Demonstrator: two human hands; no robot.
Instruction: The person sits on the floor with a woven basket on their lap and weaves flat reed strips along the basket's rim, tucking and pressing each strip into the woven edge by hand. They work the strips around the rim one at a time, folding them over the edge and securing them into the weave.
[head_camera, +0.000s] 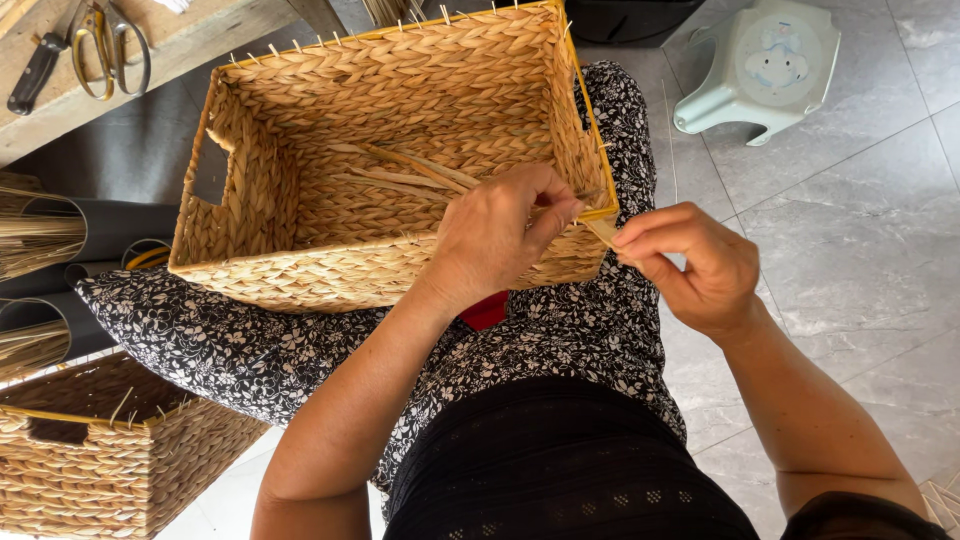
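– Where's the woven basket (330, 190)?

– Resting on the person's lap, open side up, its far corner pointing away.

– And the hands?

– The left hand (500, 235) sits at the basket's near right corner, fingers pinched on the rim weave. The right hand (695, 265) is just outside that corner, fingers pinching a flat straw strand (603, 232).

– Anything around?

– 1 plastic stool (765, 65) on the tiled floor, scissors (105, 40) on a wooden bench, a second basket (100, 455) at lower left.
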